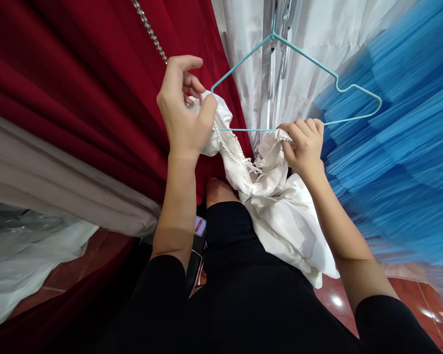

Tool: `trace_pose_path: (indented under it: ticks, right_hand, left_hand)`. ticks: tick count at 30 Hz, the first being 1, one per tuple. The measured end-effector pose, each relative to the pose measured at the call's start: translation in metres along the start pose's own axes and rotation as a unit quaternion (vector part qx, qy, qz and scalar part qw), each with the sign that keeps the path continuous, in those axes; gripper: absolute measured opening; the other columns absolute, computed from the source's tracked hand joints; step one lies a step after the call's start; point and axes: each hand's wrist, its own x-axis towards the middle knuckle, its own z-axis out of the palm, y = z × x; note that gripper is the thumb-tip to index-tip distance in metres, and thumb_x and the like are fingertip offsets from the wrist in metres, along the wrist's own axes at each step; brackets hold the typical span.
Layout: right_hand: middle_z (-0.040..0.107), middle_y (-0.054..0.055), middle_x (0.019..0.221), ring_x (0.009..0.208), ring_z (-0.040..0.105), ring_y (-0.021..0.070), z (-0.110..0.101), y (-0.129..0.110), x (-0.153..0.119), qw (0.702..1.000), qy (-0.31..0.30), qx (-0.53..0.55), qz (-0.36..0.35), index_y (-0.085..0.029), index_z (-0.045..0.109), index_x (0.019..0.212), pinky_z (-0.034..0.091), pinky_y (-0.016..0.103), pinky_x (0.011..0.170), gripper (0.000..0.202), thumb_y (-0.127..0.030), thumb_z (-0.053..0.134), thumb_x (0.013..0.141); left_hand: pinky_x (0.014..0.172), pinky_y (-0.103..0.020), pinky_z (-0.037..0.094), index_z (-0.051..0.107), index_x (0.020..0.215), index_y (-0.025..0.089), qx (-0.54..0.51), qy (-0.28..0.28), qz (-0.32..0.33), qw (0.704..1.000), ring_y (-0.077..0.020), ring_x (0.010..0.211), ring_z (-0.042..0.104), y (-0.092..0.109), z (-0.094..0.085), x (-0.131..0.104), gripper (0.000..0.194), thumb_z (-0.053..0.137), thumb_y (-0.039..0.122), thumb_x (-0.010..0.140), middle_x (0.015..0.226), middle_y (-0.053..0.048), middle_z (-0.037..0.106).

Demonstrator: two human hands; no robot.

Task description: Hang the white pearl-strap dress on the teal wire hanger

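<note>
Head view shows a white garment (269,194) slung beneath a light-blue hanger (306,54), its beaded neckline toward the hanger and its long axis running from there down and rightward. My left hand (186,105), thumb and fingers curled, grips the shoulder at the hanger's left end; my right hand (302,142) pinches the other shoulder at the hanger's lower bar. Red drapery (107,73) hangs left of the hanger, blue ruffled fabric (402,147) right.
</note>
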Motion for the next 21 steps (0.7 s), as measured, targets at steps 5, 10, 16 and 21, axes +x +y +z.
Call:
trace_pose_path:
  ticks: [5, 10, 16, 21]
  right_hand:
    - [0.064, 0.004, 0.09, 0.094, 0.06, 0.0253, 0.002, -0.003, 0.003, 1.0, -0.001, 0.009, 0.012, -0.026, 0.067, 0.111, 0.043, 0.049, 0.104, 0.028, -0.033, 0.042, 0.101]
    - [0.068, 0.004, 0.107, 0.111, 0.063, 0.0277, -0.009, 0.007, -0.009, 0.999, 0.037, 0.029, -0.019, -0.03, 0.069, 0.114, 0.043, 0.054, 0.107, 0.029, -0.031, 0.045, 0.098]
    - [0.055, 0.009, 0.085, 0.088, 0.057, 0.0273, -0.046, 0.068, -0.018, 0.937, 0.344, 0.008, 0.054, -0.024, 0.058, 0.079, 0.045, 0.047, 0.079, 0.005, -0.021, 0.058, 0.075]
    - [0.046, 0.003, 0.073, 0.064, 0.042, 0.0185, -0.089, 0.103, 0.018, 0.939, 0.336, -0.029, 0.069, -0.027, 0.038, 0.073, 0.041, 0.044, 0.075, 0.024, -0.011, 0.05, 0.059]
  left_hand:
    - [0.106, -0.043, 0.046, 0.057, 0.131, 0.023, -0.038, -0.025, -0.014, 0.999, -0.0232, 0.117, 0.058, 0.033, 0.032, -0.011, 0.03, 0.036, 0.033, 0.111, 0.126, -0.009, 0.065]
    - [0.105, -0.045, 0.044, 0.065, 0.131, 0.026, -0.008, -0.091, -0.028, 0.995, -0.0271, 0.109, 0.062, 0.052, 0.065, -0.025, 0.041, 0.031, 0.02, 0.108, 0.116, -0.008, 0.072]
    - [0.101, -0.047, 0.045, 0.068, 0.127, 0.029, -0.002, -0.097, -0.044, 0.994, -0.0283, 0.105, 0.061, 0.041, 0.058, -0.02, 0.045, 0.035, 0.012, 0.103, 0.106, -0.008, 0.069]
    - [0.099, -0.049, 0.045, 0.071, 0.127, 0.029, 0.013, -0.121, -0.04, 0.992, -0.0301, 0.103, 0.06, 0.041, 0.045, -0.021, 0.046, 0.037, 0.011, 0.1, 0.103, -0.009, 0.068]
